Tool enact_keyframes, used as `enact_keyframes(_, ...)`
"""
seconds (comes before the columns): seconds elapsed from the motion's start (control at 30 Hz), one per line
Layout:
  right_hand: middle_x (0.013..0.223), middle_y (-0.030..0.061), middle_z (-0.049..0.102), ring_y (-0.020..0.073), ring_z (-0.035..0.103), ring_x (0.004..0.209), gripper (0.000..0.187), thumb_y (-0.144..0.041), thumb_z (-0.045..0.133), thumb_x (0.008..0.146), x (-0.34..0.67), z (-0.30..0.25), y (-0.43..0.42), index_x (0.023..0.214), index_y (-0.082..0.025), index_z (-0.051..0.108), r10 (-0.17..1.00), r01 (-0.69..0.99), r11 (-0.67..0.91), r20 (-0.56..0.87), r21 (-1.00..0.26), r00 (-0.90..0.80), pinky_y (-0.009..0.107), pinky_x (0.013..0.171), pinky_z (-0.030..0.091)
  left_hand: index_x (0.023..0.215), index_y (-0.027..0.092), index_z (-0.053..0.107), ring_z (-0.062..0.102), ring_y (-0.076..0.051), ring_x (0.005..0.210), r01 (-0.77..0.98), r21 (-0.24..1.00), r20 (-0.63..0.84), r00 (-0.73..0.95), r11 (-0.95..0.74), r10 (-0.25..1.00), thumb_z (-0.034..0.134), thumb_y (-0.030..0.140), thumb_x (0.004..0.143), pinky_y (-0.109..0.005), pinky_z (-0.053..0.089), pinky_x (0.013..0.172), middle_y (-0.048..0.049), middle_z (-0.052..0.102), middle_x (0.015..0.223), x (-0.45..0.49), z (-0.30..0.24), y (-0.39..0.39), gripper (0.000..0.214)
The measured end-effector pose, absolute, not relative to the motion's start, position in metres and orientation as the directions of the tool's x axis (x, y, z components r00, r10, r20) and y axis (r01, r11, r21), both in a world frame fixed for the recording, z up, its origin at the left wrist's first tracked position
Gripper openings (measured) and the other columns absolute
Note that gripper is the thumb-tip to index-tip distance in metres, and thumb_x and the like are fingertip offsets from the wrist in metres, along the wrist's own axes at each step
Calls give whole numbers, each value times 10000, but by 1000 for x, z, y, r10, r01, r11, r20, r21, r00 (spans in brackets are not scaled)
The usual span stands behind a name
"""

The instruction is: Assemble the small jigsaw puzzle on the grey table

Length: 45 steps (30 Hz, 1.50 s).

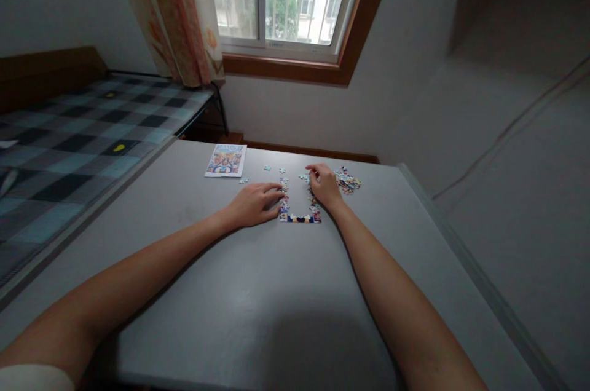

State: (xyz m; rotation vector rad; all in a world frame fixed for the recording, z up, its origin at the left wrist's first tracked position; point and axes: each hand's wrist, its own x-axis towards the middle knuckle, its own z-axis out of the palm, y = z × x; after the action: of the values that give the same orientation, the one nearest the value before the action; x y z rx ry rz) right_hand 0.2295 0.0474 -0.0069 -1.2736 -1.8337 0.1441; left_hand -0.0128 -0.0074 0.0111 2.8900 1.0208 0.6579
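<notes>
The half-built puzzle frame [299, 217] lies flat on the grey table [258, 311], near its far end, with three joined sides and a gap at twelve o'clock. The main risk, as I judge it, is that a sideways push breaks those thin strips apart. The left hand [255, 204] lies palm down at nine o'clock of the frame, fingers stretched out and close together, their tips touching the left strip, so a nudge there could buckle it. The right hand [325, 185] sits curled at one o'clock on the top of the right strip, fingers bent down. I cannot tell whether it pinches a piece or only presses, and a slip of the wrist could drag that strip out of line. The forearm could also sweep the pile of loose pieces [347, 181], which lies just beside the hand at two o'clock and nearer the right table edge, so some might slide off. By count there are two hands, one frame, one pile, one picture card [225, 160] at ten o'clock, and three stray pieces [267, 167] that I can make out between card and frame; further pieces are too small to count
</notes>
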Motion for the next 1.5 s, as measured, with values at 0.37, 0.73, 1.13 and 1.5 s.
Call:
enact_keyframes(0.37,940,72,723,234,615,917,348,-23,445,743,233,-14,51,846,-187,735,841,744,452,512,-492,-173,392,916,441,1150,228,678,655,-237,1046,610,158,386,686,-777,617,517,383,914,-410,517,921,-76,640,1260,-12,12,-8,325)
enact_keyframes(0.73,977,62,724,242,609,974,341,-65,465,783,234,-16,50,909,-210,747,882,758,399,441,-516,-164,422,963,426,1143,217,664,651,-230,1050,591,179,382,696,-787,609,516,371,919,-402,516,923,-68,649,1243,-13,10,-6,309)
enact_keyframes(1.13,975,59,722,232,617,960,325,-74,469,799,231,-14,49,901,-211,745,887,757,389,437,-525,-152,405,955,437,1104,219,674,659,-232,1016,586,171,397,695,-792,600,528,354,913,-403,528,887,-74,643,1239,-13,12,-7,276)
enact_keyframes(1.5,986,65,722,240,606,991,321,-84,474,804,232,-15,49,922,-206,745,894,758,379,422,-531,-151,422,977,421,1178,225,646,658,-201,942,568,220,418,680,-793,603,523,395,914,-388,525,876,-98,591,1250,-16,14,-10,337)
